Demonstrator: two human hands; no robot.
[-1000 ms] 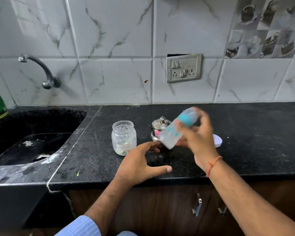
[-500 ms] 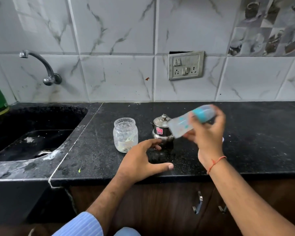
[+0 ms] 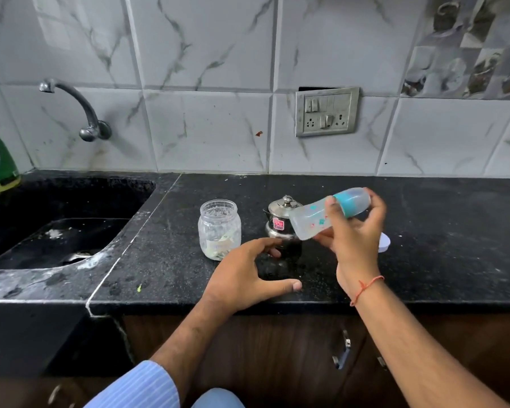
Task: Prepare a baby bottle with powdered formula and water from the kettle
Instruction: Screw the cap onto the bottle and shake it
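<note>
R hand point(image 3: 354, 245) raised above counter, fingers wrapped round baby bottle point(image 3: 321, 214) near teal collar, thumb over top. Bottle tilted almost flat, capped teal end toward 2 o'clock, base toward 9 o'clock, overlapping steel kettle in view; contact w/ kettle can't be told. Bottle body translucent w/ small coloured prints, looks blurred. Orange thread point(image 3: 365, 288) tied at R wrist.

L hand point(image 3: 243, 278) flat-ish on black granite counter point(image 3: 439, 231), fingers spread and loose, gripping nothing, thumb pointing to 3 o'clock along front edge. Fingertips near kettle base, touching or not unclear. Hands apart, L at 8 o'clock of R. Blue striped sleeve point(image 3: 142, 387) at bottom edge.

Small steel kettle point(image 3: 280, 223) w/ knob lid and pink sticker, upright, at 12 o'clock of L hand. Glass jar point(image 3: 219, 228) just beside it at 9 o'clock, open, upright, pale powder residue and label in lower part. White round lid point(image 3: 384, 242) on counter at 3 o'clock of R hand, partly hidden behind it.

Farther out: sink point(image 3: 71, 231) at 9 o'clock, wall tap point(image 3: 77, 107) above it, green-capped soap bottle point(image 3: 0, 169) at far left edge. Switch/socket plate point(image 3: 326, 111) on marble tile wall at 12 o'clock. Cabinet handles point(image 3: 342, 348) under counter.
</note>
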